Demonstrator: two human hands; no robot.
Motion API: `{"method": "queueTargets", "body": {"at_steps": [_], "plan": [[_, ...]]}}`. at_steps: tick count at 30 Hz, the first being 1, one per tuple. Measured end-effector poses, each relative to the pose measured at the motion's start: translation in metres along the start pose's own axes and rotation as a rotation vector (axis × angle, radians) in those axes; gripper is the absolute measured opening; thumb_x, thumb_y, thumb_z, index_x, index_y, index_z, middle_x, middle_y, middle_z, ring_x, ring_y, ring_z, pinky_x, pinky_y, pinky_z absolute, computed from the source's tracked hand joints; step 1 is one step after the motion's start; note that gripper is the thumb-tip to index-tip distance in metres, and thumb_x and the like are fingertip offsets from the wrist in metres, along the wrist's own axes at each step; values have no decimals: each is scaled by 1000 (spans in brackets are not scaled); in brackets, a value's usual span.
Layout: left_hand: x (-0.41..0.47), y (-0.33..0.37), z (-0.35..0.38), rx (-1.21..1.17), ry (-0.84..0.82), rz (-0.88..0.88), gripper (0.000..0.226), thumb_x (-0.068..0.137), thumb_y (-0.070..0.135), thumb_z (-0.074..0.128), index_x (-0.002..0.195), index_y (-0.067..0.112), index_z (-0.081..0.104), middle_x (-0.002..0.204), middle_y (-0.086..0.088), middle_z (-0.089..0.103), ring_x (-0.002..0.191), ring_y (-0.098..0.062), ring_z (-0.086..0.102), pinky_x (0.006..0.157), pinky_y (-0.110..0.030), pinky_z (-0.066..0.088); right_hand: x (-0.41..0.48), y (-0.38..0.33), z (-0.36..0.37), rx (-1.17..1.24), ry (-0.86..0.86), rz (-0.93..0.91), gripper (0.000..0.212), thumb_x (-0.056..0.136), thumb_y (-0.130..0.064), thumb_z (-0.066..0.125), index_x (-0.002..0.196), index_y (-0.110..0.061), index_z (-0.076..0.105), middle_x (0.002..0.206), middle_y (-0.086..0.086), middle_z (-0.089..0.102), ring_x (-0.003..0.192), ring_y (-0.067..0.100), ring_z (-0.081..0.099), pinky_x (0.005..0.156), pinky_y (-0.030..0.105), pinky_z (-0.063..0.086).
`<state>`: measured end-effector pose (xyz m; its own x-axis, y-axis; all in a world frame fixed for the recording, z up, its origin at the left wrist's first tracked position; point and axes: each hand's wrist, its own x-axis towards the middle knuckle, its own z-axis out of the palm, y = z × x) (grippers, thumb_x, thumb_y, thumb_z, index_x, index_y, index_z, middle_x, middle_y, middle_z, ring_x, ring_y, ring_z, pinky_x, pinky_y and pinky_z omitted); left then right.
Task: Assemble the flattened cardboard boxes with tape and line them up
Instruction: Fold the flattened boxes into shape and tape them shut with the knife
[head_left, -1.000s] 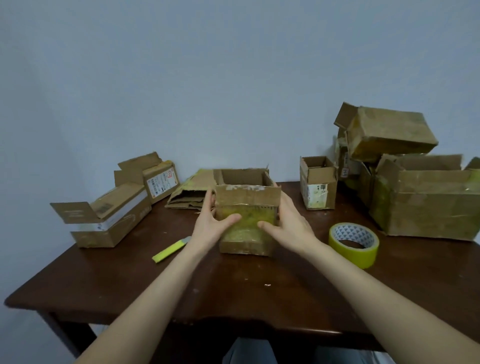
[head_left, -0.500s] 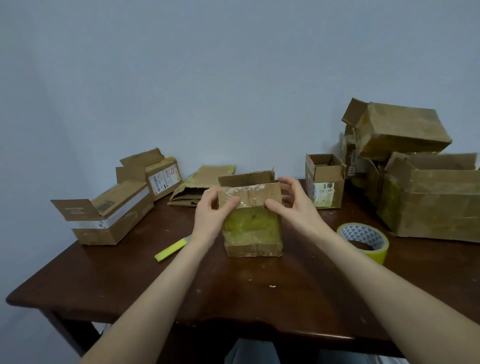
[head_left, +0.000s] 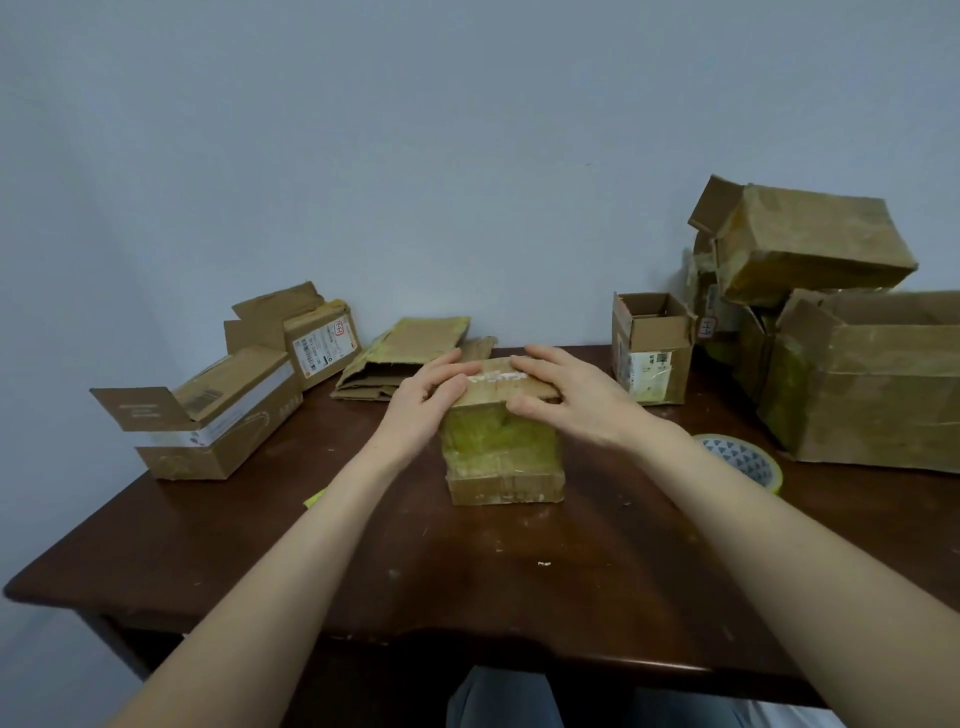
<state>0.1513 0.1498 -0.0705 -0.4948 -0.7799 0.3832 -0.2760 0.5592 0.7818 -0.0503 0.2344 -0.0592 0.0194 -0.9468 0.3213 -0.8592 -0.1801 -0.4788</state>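
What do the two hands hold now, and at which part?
There is no grip. The left hand and right hand lie with straight fingers on the box, pressing its top flaps down.

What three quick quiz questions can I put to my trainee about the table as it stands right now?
1. True or false: the left hand and the right hand both press on the top flaps of the centre box.
2. Where on the table does the tape roll lie? A: left of the centre box. B: right of the centre box. C: inside the centre box.
3. Fill in: the flattened cardboard lies ___ the centre box.
Key: 1 true; 2 B; 3 behind.
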Motion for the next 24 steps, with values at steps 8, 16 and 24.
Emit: {"method": "queueTargets", "body": {"at_steps": [8,16,24], "plan": [[6,13,-1,270,-48,9,36,102,18,37,130,25,58,154,-1,32,142,-13,27,115,-30,21,6,-8,3,41,-34,46,62,87,-53,59,143,-34,42,150,-3,28,136,19,36,111,41,34],[2,25,12,651,-133,130,49,103,36,32,147,14,33,157,2,24,145,-10,16,115,-22,8,6,-20,0,-251,-118,30,65,95,-51,46,151,-25,26,159,8,18,146,30,12,118,43,18],[2,25,-1,688,-273,186,56,99,43,39,149,23,26,158,4,17,146,-10,10,117,-24,6,8,-30,-2,-418,-153,-25,70,97,-50,41,154,-17,18,161,3,14,149,22,-1,119,36,8]]}}
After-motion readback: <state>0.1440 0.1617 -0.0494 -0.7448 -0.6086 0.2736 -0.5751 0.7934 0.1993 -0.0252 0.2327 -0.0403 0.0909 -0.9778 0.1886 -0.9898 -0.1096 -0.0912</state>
